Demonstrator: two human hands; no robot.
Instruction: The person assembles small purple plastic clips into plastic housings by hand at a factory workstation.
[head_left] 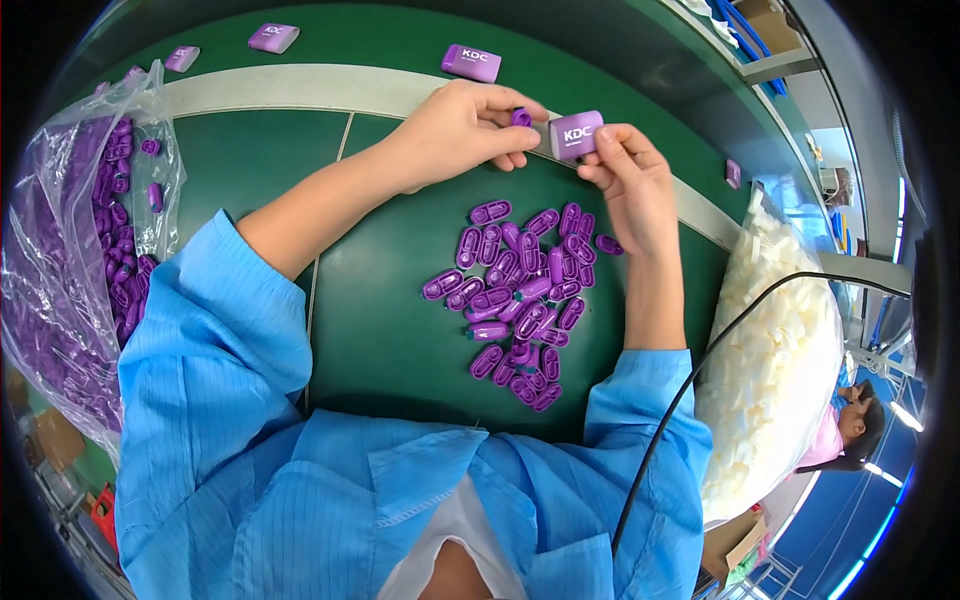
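Between the fingertips of my left hand (450, 132) is a small purple oval cap (521, 117). My right hand (638, 185) pinches a flat purple case (573, 137) with white print by its right end. The cap and the case are side by side, a small gap apart, above the far edge of the green tabletop (390, 310). Nearer to me lies a loose pile of purple oval caps (529, 252), some with their hollow side up and some on their sides.
Beyond a pale strip (300, 88), a green belt (370, 40) carries several purple cases (471, 63). A clear plastic bag (50, 270) full of purple caps stands at the left. On the right are a large bag of cream-coloured pieces (775, 370), a black cable (690, 385) and another person (850, 425).
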